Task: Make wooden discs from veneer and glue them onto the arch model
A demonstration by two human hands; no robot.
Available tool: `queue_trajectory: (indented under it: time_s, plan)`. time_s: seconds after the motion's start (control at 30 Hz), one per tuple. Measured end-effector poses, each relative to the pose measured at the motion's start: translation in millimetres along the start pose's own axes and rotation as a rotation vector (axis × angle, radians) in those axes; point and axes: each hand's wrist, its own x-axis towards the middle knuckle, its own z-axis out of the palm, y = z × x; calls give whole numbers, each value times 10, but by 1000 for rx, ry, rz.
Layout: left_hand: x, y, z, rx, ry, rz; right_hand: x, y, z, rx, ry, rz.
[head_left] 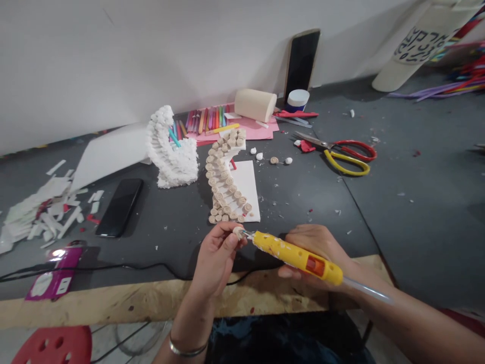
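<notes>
My left hand point(214, 260) pinches a small beige rolled coil point(238, 232) between thumb and fingers. In my right hand point(320, 242) is a yellow hot glue gun point(282, 249), its metal nozzle against or very close to the coil. A clear glue stick point(369, 291) sticks out of the gun's rear. Just beyond my left hand stands a curved, stair-like model point(219, 184) covered with similar beige coils, on a white board point(248, 184). A loose coil point(274, 160) and several small white lumps point(259, 156) lie to its right.
A white, crumbly-textured curved model point(174, 164) stands left of the beige one. Around them are a black phone point(120, 207), white scraps point(49, 212), scissors point(344, 151), colored pens point(208, 120), a beige cylinder point(255, 104) and a leaning phone point(303, 63). A black cable point(151, 264) crosses the front.
</notes>
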Motion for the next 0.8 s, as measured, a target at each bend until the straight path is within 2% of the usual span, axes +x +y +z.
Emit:
queue_trajectory:
  time_s: [0.8]
  plan:
    - [14,-16,-24,-2,16,23,-17,8,-15,14,-22,41]
